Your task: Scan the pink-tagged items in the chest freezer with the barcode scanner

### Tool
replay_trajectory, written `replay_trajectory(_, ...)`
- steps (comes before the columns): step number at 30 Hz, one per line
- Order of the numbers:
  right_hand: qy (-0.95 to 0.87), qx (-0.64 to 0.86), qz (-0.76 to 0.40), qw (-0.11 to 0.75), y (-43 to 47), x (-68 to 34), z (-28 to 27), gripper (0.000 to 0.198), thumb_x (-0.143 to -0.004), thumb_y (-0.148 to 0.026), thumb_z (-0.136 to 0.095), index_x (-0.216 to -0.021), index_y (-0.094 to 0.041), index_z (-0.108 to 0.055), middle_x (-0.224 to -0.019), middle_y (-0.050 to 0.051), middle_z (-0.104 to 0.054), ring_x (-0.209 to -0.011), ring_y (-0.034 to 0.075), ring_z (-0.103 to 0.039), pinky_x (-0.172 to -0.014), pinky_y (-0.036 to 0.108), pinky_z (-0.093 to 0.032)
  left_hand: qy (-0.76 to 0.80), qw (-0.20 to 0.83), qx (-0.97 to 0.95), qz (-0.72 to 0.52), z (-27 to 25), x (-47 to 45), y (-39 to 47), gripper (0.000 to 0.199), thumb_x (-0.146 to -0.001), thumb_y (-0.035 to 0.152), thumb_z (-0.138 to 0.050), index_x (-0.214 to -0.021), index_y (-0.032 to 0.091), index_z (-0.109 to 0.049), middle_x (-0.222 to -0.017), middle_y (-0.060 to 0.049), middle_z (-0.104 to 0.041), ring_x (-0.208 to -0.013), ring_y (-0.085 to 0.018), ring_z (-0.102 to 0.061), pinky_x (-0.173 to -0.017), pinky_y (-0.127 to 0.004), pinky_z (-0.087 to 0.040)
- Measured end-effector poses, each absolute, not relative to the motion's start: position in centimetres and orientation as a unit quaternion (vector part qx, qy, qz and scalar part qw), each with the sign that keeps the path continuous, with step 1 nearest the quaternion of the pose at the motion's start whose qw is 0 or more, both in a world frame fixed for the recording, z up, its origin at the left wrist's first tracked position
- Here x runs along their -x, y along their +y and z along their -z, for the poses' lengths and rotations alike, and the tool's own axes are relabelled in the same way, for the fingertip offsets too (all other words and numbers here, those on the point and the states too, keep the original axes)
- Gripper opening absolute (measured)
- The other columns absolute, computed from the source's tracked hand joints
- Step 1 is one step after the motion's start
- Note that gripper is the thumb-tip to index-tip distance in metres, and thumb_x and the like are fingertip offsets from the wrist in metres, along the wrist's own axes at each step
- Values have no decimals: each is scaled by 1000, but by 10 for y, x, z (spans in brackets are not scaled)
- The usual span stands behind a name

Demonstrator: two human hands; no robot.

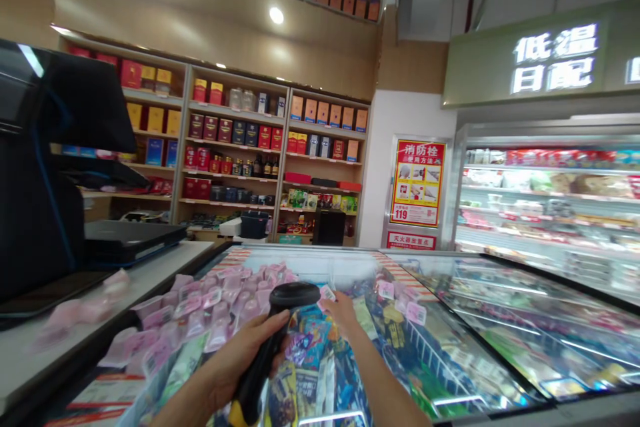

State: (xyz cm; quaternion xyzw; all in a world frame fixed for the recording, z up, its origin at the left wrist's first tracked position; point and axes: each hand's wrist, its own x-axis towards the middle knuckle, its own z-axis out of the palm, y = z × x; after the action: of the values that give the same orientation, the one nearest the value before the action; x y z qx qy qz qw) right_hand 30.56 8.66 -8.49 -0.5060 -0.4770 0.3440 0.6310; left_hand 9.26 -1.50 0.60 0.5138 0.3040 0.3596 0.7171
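My left hand [240, 360] grips the handle of a black barcode scanner [280, 327] with a yellow base, its head pointing away from me over an open chest freezer [350, 260]. My right hand [343, 313] reaches forward into the freezer and touches the colourful frozen packets [310, 360] near a small pink price tag [327, 293]. Several pink packets [220, 307] fill the freezer's left section.
A checkout counter [150, 273] with a black till screen [45, 167] stands at the left. Glass-lidded freezers [525, 320] stretch to the right, with a lit chiller cabinet [550, 200] behind. Wall shelves [235, 147] of boxed goods fill the back. A red fire notice [417, 183] hangs on a white pillar.
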Motion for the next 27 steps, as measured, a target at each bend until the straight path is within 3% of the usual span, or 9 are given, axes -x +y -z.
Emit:
replay_trajectory(3,-436,431,-433,661,83,-299,79,19,-46,-18,-59,-65,-15,-60,-59,-2,-57,-62,12,-52,-63,24,-40,303,715,-514,-364,-6,-88,-16,28,-65,42,-56,-69,15,-50,-48,4,-50,-36,-5,-42,-37,-17,-32)
replay_trajectory(7,-425,411,-458,664,81,-300,79,19,-45,-15,-58,-64,-15,-61,-58,-1,-58,-61,12,-51,-62,24,-40,297,720,-512,-361,-4,-85,-16,29,-65,43,-55,-68,16,-48,-48,5,-50,-36,-5,-42,-37,-17,-31)
replay_trajectory(15,-452,471,-389,650,81,-306,82,23,-44,-13,-51,-63,-14,-64,-49,-4,-54,-51,10,-46,-52,22,-36,285,725,-520,-350,-12,-88,-23,28,-65,43,-56,-62,16,-46,-48,5,-50,-36,-5,-41,-36,-17,-30)
replay_trajectory(27,-484,494,-358,627,86,-320,88,24,-49,-21,-54,-70,-15,-64,-54,-1,-59,-57,14,-52,-54,24,-39,278,718,-540,-339,-7,-95,-18,29,-65,44,-56,-63,16,-47,-50,5,-51,-37,-5,-42,-37,-17,-31)
